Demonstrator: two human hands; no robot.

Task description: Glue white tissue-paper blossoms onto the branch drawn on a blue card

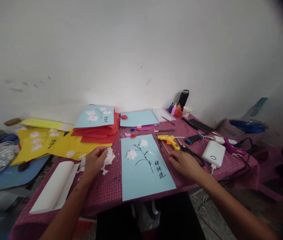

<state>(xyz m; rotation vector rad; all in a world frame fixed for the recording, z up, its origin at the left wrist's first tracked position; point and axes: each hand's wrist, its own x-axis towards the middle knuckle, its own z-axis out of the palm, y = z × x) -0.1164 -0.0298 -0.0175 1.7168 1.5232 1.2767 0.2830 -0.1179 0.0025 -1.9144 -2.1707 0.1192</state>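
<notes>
My left hand [95, 162] is over a pile of torn white paper pieces [109, 156], fingers bent together; what they pinch, if anything, is hidden. My right hand [185, 164] rests by the right edge of a light blue sheet [136, 181], its fingers drawn together. A thin wooden stick [166, 148] lies right at those fingertips; whether they grip it does not show. On the sheet are a drawn dark branch, handwritten characters and white paper blossoms [131, 154]. Just beyond my right hand lies a yellow glue gun [169, 140], with black-handled scissors [192, 153] beside it.
A finished-looking blue flower picture [95, 116] tops a red paper stack [101, 135]. Yellow sheets [35, 143] and a white paper roll [52, 186] lie left. A white power bank [213, 153], paint bottles [178, 110] and a black flask [183, 98] stand right.
</notes>
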